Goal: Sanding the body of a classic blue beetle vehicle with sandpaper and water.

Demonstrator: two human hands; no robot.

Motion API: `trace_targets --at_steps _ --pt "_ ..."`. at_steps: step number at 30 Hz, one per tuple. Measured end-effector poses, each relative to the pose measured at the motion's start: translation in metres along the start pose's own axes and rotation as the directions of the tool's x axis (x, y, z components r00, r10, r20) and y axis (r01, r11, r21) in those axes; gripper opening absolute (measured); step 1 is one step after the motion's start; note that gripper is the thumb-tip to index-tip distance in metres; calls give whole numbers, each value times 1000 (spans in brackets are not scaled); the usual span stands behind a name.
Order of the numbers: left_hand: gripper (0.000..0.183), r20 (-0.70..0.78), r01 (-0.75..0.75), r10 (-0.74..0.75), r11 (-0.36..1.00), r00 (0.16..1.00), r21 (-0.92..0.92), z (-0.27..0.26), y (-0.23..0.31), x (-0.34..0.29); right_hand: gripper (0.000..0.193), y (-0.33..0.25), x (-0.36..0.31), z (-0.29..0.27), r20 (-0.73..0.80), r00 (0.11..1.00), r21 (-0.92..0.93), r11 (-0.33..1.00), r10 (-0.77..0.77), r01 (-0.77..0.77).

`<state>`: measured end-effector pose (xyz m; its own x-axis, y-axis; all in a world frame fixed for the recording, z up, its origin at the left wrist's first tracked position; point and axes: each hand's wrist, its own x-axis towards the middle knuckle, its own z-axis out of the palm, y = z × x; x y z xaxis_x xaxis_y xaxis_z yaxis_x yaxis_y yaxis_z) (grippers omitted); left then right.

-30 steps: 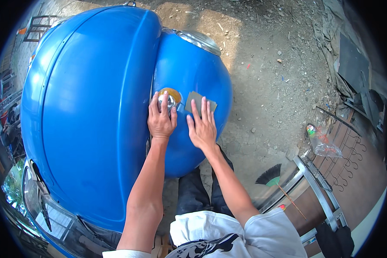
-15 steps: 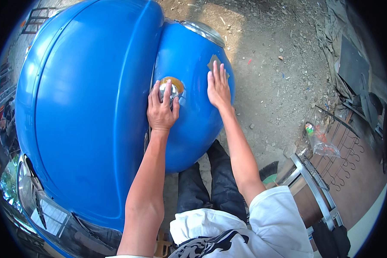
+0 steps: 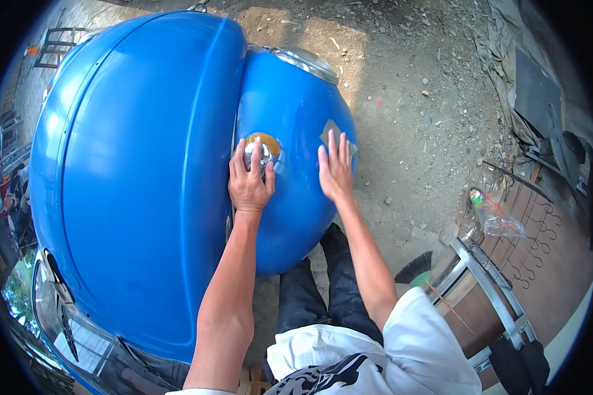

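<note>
Two bare hands rest on a blue car fender (image 3: 286,227). Nearer, the left hand (image 3: 249,187) is loosely curved over an amber-and-chrome indicator lamp (image 3: 268,145), whose hard, smooth cover looks slippery and perhaps brittle. Slightly farther and to the right, the right hand (image 3: 337,172) lies flat, fingers straight, over a grey-brown sheet (image 3: 329,129) (sandpaper, most likely) on the fender's right slope. It should be light, thin and easily bent to the curve; flat fingers across its middle look a surer hold than a pinched corner, since the glossy paint seems slick. Farthest stands the chrome-rimmed headlamp (image 3: 305,64), rigid, its glass probably fragile. No brand, label or writing is readable on sheet, lamps or paint.
</note>
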<state>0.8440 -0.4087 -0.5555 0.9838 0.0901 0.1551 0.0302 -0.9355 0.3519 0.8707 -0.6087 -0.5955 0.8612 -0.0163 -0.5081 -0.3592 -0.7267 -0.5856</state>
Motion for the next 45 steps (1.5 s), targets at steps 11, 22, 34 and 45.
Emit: trace_targets --at_steps 11,22,34,45 --pt "48 -11 -11 11 1000 1000 6 4 9 5 74 -19 98 -14 -35 996 58 995 80 -78" --pt "49 6 -18 18 1000 1000 10 2 14 3 74 -16 105 -19 -6 991 27 991 134 -133" --pt "49 0 -26 26 999 1000 37 2 11 5 74 -12 99 -14 -10 995 40 994 103 -102" --pt "48 -34 -46 49 997 998 62 2 17 14 67 12 94 -28 -62 995 84 994 77 -72"
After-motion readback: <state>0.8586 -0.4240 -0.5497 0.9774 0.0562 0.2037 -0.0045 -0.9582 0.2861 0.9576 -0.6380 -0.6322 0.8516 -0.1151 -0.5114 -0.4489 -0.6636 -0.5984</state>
